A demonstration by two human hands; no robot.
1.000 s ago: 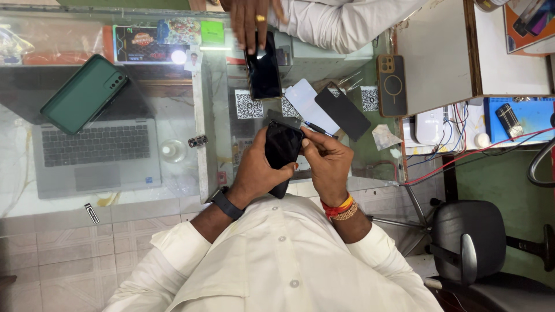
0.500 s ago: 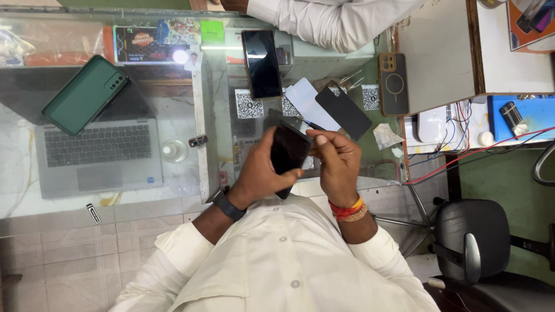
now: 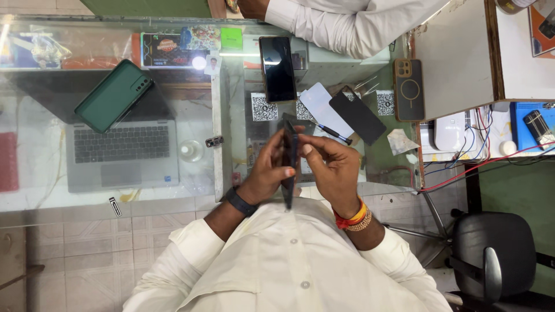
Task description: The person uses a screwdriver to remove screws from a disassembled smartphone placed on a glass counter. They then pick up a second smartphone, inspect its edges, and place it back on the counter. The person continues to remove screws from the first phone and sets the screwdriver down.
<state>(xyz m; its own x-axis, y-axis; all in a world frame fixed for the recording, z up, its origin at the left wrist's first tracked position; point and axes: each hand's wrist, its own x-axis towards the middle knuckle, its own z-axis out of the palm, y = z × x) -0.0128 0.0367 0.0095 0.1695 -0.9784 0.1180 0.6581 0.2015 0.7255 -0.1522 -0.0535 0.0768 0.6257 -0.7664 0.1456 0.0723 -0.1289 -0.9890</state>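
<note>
At centre frame the left hand (image 3: 269, 170) and right hand (image 3: 329, 167) are drawn together on a dark phone (image 3: 288, 162), held edge-on to the camera above the glass counter (image 3: 231, 121). The left hand's fingers wrap the phone's left side, thumb on its edge; the right hand's fingertips press its upper right edge. Both hands are closed on the one item.

Surroundings: a second black phone (image 3: 277, 68) lies flat in the upper centre, a white card (image 3: 321, 104) and a dark flat panel (image 3: 357, 118) just right of it with a pen (image 3: 334, 133) below them, and a cased phone (image 3: 409, 89) further right. A green phone (image 3: 114, 96) rests on a laptop (image 3: 120, 153) at left. Another person's sleeve (image 3: 347, 26) crosses the top.

Risk, as judged: the grip is on thin edges only — a slip would drop the phone onto the glass. Uneven fingertip pressure at one corner could also flex or mark the phone.
</note>
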